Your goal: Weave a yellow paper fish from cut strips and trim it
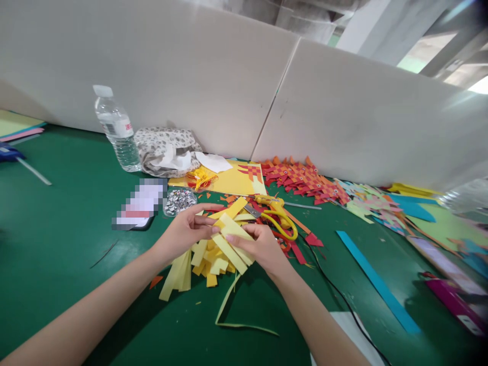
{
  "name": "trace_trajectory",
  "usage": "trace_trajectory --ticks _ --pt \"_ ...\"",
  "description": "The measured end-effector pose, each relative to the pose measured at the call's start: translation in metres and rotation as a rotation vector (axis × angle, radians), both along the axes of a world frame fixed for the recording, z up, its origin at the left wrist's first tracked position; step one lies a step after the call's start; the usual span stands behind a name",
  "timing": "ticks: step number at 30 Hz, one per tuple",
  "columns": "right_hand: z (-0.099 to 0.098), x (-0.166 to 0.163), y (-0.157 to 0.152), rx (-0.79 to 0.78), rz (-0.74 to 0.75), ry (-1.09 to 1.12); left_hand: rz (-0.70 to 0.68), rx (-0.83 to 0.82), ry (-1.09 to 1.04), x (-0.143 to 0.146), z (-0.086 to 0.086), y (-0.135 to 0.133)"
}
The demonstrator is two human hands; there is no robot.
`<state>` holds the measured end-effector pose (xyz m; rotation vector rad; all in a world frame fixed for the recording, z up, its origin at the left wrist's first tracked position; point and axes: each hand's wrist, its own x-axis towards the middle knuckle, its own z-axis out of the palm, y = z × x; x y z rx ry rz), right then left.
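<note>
1. Yellow paper strips [231,251] are the item in hand. A crossed bundle of them is held between both hands just above the green tabletop [57,229]. A loose heap of strips [179,274] lies directly beneath the grip and trails toward the person.
2. Assessment of the work: the strips appear to be in the course of being laid across one another. In my judgement the crossing point should be pinned flat between thumb and finger. Any strip should be slid along its length, not bent, because thin paper creases readily.
3. Assessment of pressure: a light pinch looks sufficient. Squeezing harder would likely buckle the bundle or fan the strips out of line.
4. Obstructions: the scissors [280,216] lie just beyond the right grip, among red offcuts. A thin curled offcut [229,310] lies on the near side, and a black cable [343,300] runs past the right forearm. Elbows are best held clear of these.
5. Left hand [186,229]: the grip is closed on the bundle's upper left end, with thumb and forefinger pinching. The wrist is roughly straight and the forearm comes in from the lower left.
6. Right hand [259,244]: the grip is closed on the bundle's right side, fingers curled over the strips with the thumb beneath or behind. The back of the hand faces up and the forearm angles in from the lower right.
7. The fingertips of the two hands meet at the bundle, nearly touching.
</note>
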<state>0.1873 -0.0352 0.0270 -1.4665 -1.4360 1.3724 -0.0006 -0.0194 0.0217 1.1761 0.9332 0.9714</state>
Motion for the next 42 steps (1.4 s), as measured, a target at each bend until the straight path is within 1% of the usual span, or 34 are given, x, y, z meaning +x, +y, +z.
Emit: trace_trajectory --ticks 4,7,12,16,20,24,26,30,32,37,40,42 --pt "0.0030 -0.0003 0.0004 -0.064 0.023 0.027 -0.026 -0.032 0.000 -0.0006 -0.0009 0.0008" --pt "0.0034 -0.0003 0.0008 -0.056 0.036 0.042 -0.042 -0.032 -0.010 -0.0012 -0.0028 0.0008" --pt "-0.0004 0.0003 0.0012 0.017 0.011 0.043 -0.050 0.034 0.015 0.0004 -0.0057 -0.0010" --pt "0.0007 0.0002 0.0014 -0.030 0.030 0.057 -0.039 0.090 -0.007 0.0022 -0.0063 -0.0019" --pt "0.0038 0.0005 0.0007 -0.053 0.046 0.056 -0.048 0.072 -0.037 0.0031 -0.0049 -0.0025" --pt "0.0043 -0.0001 -0.0002 -0.063 0.048 0.058 -0.025 0.038 -0.041 0.0038 -0.0062 -0.0023" --pt "0.0036 -0.0008 0.0002 -0.014 0.037 0.050 -0.011 0.015 -0.032 0.0042 -0.0076 -0.0022" --pt "0.0012 -0.0005 0.0026 0.182 -0.083 -0.016 -0.004 -0.004 -0.016 0.0046 -0.0081 -0.0023" --pt "-0.0002 0.0009 0.0036 0.245 -0.101 -0.065 -0.003 -0.007 -0.022 0.0047 -0.0076 -0.0023" --pt "-0.0011 0.0041 0.0034 0.285 -0.049 -0.148 0.000 -0.018 -0.036 0.0055 -0.0076 -0.0022" --pt "-0.0001 0.0045 0.0032 0.304 -0.041 -0.203 0.010 0.007 -0.039 0.0062 -0.0082 -0.0032" --pt "0.0006 0.0044 0.0032 0.320 -0.042 -0.222 0.019 0.030 -0.004 0.0062 -0.0090 -0.0041"
